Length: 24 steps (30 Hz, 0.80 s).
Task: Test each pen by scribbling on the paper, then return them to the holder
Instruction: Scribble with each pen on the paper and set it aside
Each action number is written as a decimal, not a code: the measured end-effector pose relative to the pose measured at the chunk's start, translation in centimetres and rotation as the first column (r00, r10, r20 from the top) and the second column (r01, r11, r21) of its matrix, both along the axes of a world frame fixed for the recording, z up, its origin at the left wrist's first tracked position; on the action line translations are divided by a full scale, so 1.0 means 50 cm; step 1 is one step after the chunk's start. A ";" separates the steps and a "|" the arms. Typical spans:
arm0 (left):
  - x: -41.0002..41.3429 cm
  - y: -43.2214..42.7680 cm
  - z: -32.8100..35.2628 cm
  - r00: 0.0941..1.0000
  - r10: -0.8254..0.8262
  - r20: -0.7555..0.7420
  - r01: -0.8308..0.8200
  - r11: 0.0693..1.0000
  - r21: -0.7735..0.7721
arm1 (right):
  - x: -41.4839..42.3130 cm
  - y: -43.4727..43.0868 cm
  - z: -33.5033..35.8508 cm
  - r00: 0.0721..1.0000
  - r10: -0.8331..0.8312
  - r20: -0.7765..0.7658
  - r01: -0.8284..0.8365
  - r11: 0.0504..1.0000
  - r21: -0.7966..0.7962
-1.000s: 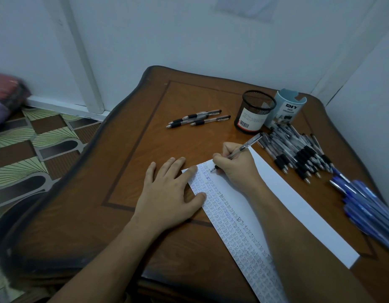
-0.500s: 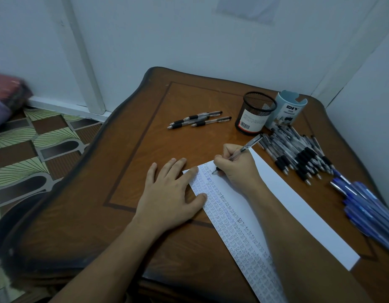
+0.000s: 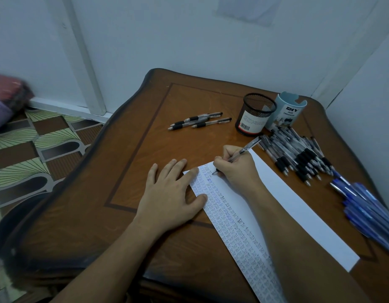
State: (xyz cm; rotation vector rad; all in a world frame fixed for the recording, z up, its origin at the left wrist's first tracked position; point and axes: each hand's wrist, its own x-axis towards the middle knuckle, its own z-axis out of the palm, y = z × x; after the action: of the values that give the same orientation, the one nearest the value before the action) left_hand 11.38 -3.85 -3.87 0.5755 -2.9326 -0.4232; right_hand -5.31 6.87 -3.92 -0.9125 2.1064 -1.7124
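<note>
Your right hand (image 3: 235, 169) grips a clear pen (image 3: 243, 150) with a black grip, its fingers (image 3: 219, 160) curled round the barrel and the tip touching the paper (image 3: 298, 206) near its far left corner. The barrel slants up and away toward the mesh holder (image 3: 254, 115). Your left hand (image 3: 171, 193) lies flat on the bench (image 3: 134, 171), palm down and fingers spread wide, with the forefinger and thumb resting on the paper's left edge and holding nothing.

The paper runs diagonally from the middle of the bench toward its near right edge. Rows of small marks in black and blue cover its left strip, and the right strip is blank.

The black mesh holder stands upright at the far right of the bench, touching or just beside a pale blue organiser cup (image 3: 287, 112). A pile of black-grip pens (image 3: 298, 152) lies in front of these 2 containers, just right of the paper. A bundle of blue pens (image 3: 368, 206) lies further right, near the bench edge. 3 more black-grip pens (image 3: 198, 121) lie side by side to the left of the holder, well apart from the pile.
</note>
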 end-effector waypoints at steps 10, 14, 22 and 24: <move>-0.002 0.000 -0.001 1.000 0.007 0.000 -0.007 1.000 -0.002 | -0.001 0.002 0.001 0.999 -0.024 0.040 0.024 1.000 -0.009; -0.001 0.001 -0.001 1.000 0.010 -0.007 -0.010 1.000 -0.003 | -0.001 0.002 0.000 0.998 -0.048 0.051 0.050 0.998 -0.032; 0.000 0.000 0.002 1.000 0.007 0.011 -0.007 1.000 -0.002 | 0.001 -0.001 -0.003 0.998 -0.048 0.031 0.049 0.998 -0.025; 0.000 0.000 0.002 1.000 0.006 0.012 -0.006 1.000 -0.003 | 0.002 0.001 0.000 0.999 -0.043 0.022 0.043 0.999 0.000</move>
State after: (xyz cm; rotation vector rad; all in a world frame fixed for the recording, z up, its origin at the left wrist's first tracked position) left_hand 11.38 -3.86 -3.78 0.5885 -2.9413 -0.4166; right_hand -5.23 6.90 -3.91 -0.8513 2.1263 -1.7356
